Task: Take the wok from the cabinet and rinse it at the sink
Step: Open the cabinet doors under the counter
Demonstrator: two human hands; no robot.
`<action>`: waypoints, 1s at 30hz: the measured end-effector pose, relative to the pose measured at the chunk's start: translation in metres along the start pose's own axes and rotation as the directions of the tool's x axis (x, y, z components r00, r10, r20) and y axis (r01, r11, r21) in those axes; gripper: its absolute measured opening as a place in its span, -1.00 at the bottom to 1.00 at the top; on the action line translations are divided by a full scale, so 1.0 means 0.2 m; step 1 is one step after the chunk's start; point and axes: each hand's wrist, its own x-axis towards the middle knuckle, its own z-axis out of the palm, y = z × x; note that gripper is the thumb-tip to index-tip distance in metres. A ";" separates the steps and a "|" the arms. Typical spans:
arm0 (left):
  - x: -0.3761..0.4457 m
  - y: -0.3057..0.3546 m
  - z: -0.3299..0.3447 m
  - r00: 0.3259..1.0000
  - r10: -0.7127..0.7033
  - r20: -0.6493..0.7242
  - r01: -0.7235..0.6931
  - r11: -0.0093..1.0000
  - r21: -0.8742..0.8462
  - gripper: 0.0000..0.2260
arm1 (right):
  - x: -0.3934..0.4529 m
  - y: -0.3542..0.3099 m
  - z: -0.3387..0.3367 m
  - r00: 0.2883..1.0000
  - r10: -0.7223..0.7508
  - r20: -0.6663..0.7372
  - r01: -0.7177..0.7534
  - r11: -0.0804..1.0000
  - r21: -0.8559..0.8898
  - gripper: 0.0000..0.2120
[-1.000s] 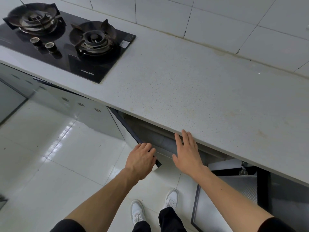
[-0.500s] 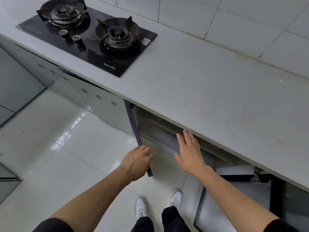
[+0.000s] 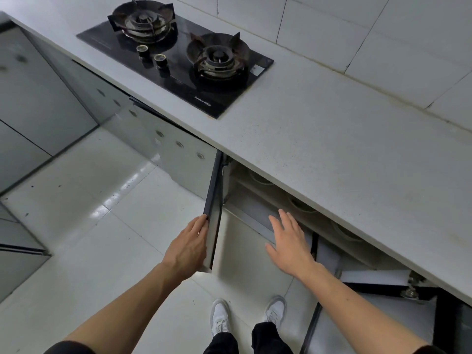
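Below the countertop: your left hand grips the cabinet door edge, right hand spread empty; swing it fully wide, since the wok is not visible, only rounded rims inside.

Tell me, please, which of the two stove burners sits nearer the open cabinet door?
The right-hand burner, beside the stove's white sticker, is nearer the open cabinet door that the left hand holds. The other burner sits further left along the counter.
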 end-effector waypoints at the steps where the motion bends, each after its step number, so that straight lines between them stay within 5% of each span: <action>1: -0.01 -0.03 0.00 1.000 -0.009 0.024 0.009 1.000 -0.004 -0.43 | 0.01 -0.02 0.00 1.000 -0.004 -0.002 0.004 1.000 0.000 -0.32; 5: -0.06 -0.13 -0.05 0.993 -0.112 0.025 0.112 0.993 -0.030 -0.26 | 0.03 -0.08 -0.02 1.000 -0.013 -0.011 0.013 1.000 0.008 -0.32; 11: -0.10 -0.25 -0.01 0.971 -0.239 0.025 0.235 0.966 0.110 -0.32 | 0.03 -0.14 0.00 1.000 -0.018 0.000 0.018 1.000 0.000 -0.35; 15: -0.08 -0.30 -0.06 0.935 -0.354 0.015 0.354 0.934 -0.047 -0.36 | 0.02 -0.14 0.00 1.000 0.003 -0.003 -0.003 1.000 0.006 -0.35; 30: 0.00 -0.30 -0.12 0.927 -0.372 0.055 0.375 0.905 -0.201 -0.36 | 0.00 -0.15 -0.08 0.998 0.043 -0.036 -0.041 0.999 0.033 -0.38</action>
